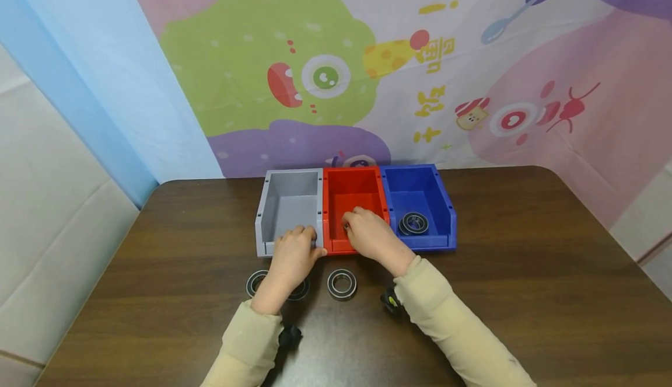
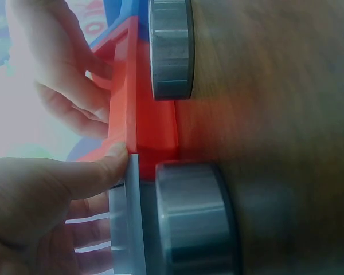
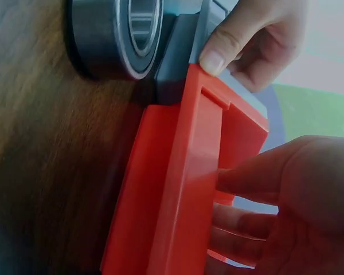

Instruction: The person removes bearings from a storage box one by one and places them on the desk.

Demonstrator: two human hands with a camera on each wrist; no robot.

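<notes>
In the head view my left hand [image 1: 295, 253] is at the front right corner of the grey bin [image 1: 261, 218]. Its thumb [image 2: 116, 160] presses on the front rim where the grey and red bins meet, and its fingers go behind the grey front wall. My right hand [image 1: 370, 234] reaches into the red bin [image 1: 354, 182], fingertips down behind the front wall. A small dark edge shows by those fingertips; what they hold, if anything, is hidden. A bearing [image 1: 342, 285] lies before the red bin; another bearing [image 1: 255, 282] is partly covered by the left wrist.
A blue bin [image 1: 443, 218] adjoins the red one on the right, with stacked ring bearings [image 1: 415, 222] inside. A further bearing [image 1: 300, 291] lies right of the left wrist. The brown table [image 1: 525, 293] ends at a printed curtain [image 1: 336, 37] behind the bins.
</notes>
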